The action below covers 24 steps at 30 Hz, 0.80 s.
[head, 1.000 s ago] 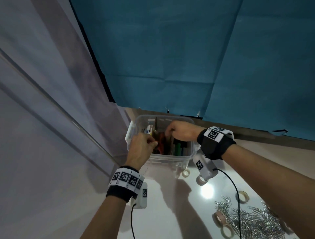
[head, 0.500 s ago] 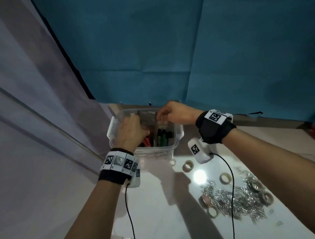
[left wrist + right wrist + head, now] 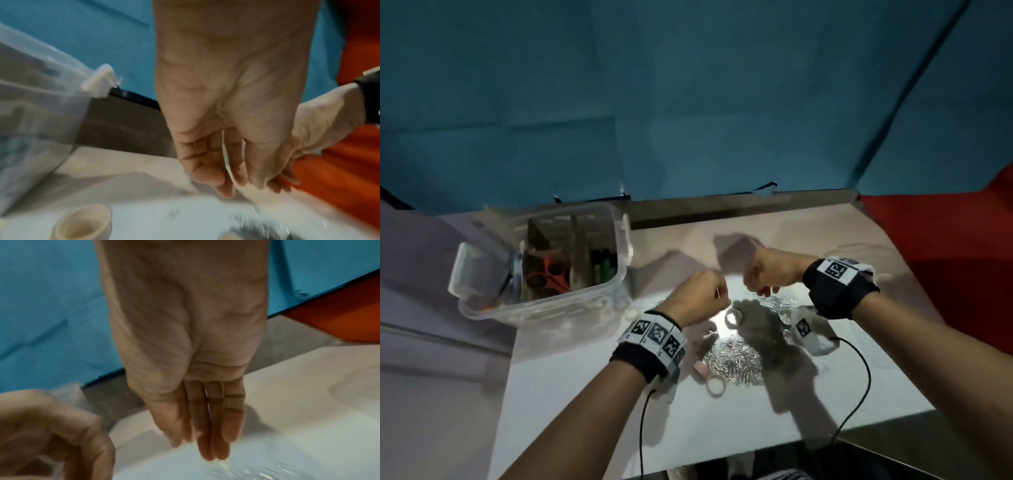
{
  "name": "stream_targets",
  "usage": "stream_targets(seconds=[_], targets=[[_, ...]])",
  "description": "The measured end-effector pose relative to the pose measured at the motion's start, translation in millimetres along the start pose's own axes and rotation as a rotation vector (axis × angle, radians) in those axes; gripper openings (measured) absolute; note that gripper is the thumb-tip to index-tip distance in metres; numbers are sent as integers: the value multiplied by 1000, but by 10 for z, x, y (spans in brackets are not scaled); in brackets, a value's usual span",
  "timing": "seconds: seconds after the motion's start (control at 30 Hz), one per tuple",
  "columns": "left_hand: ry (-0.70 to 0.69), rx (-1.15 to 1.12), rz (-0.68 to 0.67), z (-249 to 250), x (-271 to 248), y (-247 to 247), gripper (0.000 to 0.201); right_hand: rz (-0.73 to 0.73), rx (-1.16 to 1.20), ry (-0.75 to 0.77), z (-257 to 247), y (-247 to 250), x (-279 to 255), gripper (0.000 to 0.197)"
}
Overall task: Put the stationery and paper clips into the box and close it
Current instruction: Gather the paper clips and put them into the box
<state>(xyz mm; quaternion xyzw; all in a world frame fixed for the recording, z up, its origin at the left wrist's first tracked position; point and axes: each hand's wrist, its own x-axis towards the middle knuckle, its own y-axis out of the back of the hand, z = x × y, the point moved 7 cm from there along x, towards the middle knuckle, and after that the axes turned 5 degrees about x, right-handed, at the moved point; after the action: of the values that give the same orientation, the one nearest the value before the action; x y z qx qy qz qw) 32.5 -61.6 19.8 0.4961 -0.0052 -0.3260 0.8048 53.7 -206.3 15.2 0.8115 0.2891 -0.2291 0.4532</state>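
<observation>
Paper clips (image 3: 736, 359) lie heaped on the desk (image 3: 722, 421), right of the open box (image 3: 599, 305). Just above them, both hands (image 3: 697, 296) (image 3: 770, 270) are relaxed and empty. The heap should be scooped together, so none is scattered.

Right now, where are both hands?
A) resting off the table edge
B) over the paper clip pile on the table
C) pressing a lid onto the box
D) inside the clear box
B: the left hand and right hand hang above the paper clips on the table, to the right of the open clear box.
</observation>
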Motion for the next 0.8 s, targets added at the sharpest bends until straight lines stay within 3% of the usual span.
stream_targets(seconds=[0.07, 0.13, 0.23, 0.37, 0.53, 0.63, 0.7, 0.8], targets=[[-73, 77, -111, 86, 63, -395, 23, 60, -65, -65, 406, -74, -141, 14], [-133, 201, -169, 129, 104, -684, 34, 129, -105, -118, 747, -170, -278, 30], [-133, 326, -156, 141, 127, -886, 29, 185, -142, -167, 1068, -375, -430, 44], [-87, 369, 14, 46, 121, -921, 12, 242, -147, -162, 1200, -619, -452, 44], [-18, 211, 150, -201, -68, -756, 22, 280, -132, -137, 1220, -689, -433, 32], [54, 126, 280, -508, -273, -469, 34, 389, -106, -126, 1162, -516, -470, 25], [116, 136, 320, -741, -356, -324, 32, 455, -82, -86, 1037, -406, -477, 28], [184, 216, 319, -918, -363, -269, 29, 432, -92, -41, 830, -463, -390, 29]])
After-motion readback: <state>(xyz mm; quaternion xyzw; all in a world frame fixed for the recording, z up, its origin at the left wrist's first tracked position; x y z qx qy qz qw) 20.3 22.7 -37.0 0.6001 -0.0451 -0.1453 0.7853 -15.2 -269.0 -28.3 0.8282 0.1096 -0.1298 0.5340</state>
